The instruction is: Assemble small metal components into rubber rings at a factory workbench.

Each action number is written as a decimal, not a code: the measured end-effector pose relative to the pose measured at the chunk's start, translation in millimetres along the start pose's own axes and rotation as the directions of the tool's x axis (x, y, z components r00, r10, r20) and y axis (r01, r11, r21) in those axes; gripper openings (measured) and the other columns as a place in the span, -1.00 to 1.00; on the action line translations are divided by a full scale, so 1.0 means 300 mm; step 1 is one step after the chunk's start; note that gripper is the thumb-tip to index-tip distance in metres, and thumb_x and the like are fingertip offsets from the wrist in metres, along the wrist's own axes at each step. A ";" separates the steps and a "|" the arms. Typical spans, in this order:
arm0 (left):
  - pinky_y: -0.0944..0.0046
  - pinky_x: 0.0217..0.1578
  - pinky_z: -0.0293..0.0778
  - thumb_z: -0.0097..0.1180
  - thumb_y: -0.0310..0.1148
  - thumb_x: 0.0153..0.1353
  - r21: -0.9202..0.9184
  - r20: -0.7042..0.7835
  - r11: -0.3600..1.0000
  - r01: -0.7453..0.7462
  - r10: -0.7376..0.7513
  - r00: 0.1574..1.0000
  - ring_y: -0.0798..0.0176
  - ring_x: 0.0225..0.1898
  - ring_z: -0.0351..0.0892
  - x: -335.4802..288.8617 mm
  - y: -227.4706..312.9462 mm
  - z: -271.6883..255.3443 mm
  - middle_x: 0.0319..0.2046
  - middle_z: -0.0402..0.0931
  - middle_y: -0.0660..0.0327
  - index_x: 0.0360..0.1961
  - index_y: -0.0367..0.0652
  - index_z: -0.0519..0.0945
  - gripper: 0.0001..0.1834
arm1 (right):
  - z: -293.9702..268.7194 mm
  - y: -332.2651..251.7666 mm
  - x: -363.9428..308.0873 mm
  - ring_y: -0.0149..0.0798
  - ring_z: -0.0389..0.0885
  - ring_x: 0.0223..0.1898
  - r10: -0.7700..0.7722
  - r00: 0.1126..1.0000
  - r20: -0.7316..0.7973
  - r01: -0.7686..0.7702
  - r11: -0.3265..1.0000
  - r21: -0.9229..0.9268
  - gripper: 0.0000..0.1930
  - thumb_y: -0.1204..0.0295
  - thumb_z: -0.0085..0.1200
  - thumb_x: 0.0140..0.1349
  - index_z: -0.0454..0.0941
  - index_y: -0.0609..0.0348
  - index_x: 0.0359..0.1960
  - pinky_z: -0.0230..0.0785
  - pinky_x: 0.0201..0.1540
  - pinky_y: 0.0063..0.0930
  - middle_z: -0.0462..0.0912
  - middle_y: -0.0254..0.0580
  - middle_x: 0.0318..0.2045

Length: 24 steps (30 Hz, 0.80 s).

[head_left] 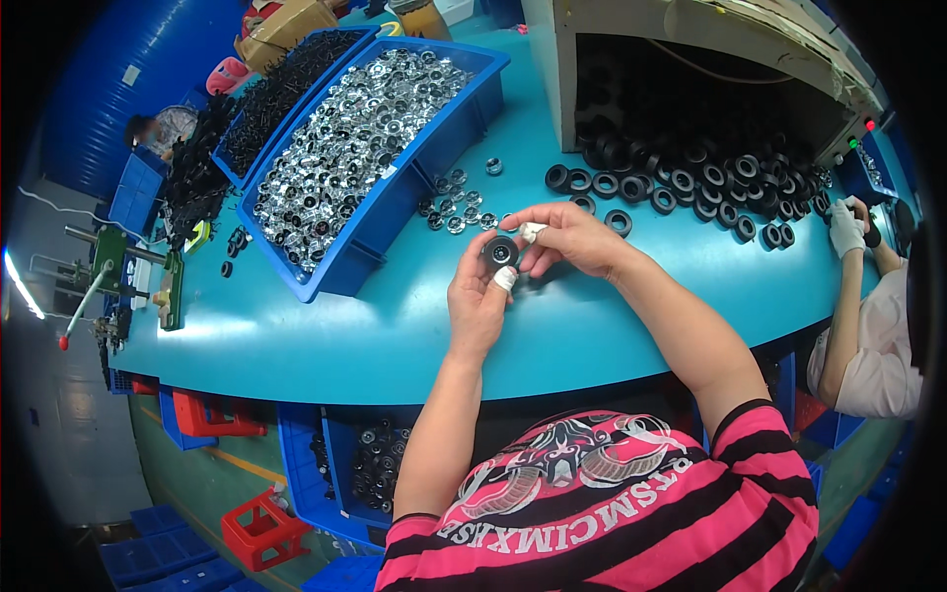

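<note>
My left hand (476,304) grips a small black wheel (501,253) with a metal centre, its white-wrapped thumb pressed on the rim. Close beside it on the right is my right hand (572,240), the index finger reaching over toward the wheel. That hand's thumb is also wrapped in white, and its other fingers curl loosely, with nothing visible in them. Beyond my hands several shiny metal hubs (456,207) lie loose on the teal table (434,340). To the right, black rubber rings (663,200) spread out in a large heap.
A blue bin (335,281) full of metal hubs stands at the left, another with black parts (296,84) behind it. An open-fronted box (554,79) backs the rings. A green hand press (170,291) is far left. At right, a co-worker's gloved hand (845,229) works.
</note>
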<state>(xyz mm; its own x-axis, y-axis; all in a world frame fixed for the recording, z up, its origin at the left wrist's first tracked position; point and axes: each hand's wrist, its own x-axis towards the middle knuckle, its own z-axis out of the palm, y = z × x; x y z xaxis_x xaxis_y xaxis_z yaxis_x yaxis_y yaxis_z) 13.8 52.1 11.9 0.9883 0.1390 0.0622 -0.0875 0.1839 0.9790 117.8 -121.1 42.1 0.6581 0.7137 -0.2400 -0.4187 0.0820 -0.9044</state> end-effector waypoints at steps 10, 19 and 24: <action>0.35 -0.11 0.53 0.38 -0.52 0.12 0.012 -0.109 0.993 -0.118 0.118 0.987 0.35 -0.10 0.58 -0.067 0.024 -0.041 -0.11 0.55 0.20 0.12 -0.22 0.42 -0.45 | -0.057 -0.024 -0.004 -0.46 0.64 -0.41 -0.523 0.819 -0.236 0.224 0.670 -0.708 -0.79 0.44 0.13 0.33 0.72 0.20 -0.08 0.55 -0.29 -0.47 0.69 -0.29 -0.46; 0.29 -0.33 0.47 0.47 -0.43 -0.03 0.818 -0.536 0.108 0.566 -0.217 0.816 0.33 -0.40 0.52 -0.853 0.306 -0.737 -0.43 0.53 0.20 0.05 -0.29 0.56 -0.43 | -0.188 -0.099 -0.048 -0.03 0.62 -0.07 -0.633 0.743 -0.219 -0.016 0.309 -0.951 -0.75 0.46 0.15 0.20 0.73 0.18 -0.10 0.51 0.06 -0.18 0.71 -0.13 -0.19; 0.34 -0.42 0.42 0.39 -0.45 0.09 0.647 -0.578 0.578 0.497 -0.053 0.814 0.41 -0.45 0.48 -0.890 0.370 -0.642 -0.48 0.55 0.28 0.05 -0.30 0.61 -0.54 | -0.140 -0.063 0.006 -0.06 0.51 0.07 -0.657 0.747 -0.103 -0.041 0.109 -0.993 -0.62 0.42 0.24 0.14 0.68 0.11 0.05 0.48 0.13 -0.16 0.65 -0.16 -0.01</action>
<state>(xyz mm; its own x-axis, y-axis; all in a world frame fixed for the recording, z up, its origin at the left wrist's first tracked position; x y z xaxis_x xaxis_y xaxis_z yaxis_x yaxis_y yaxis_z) -283.8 222.6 66.5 0.7376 0.6656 -0.1137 0.5215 -0.4545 0.7221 153.1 -150.7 43.9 0.8309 0.4075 0.3789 0.5490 -0.7113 -0.4389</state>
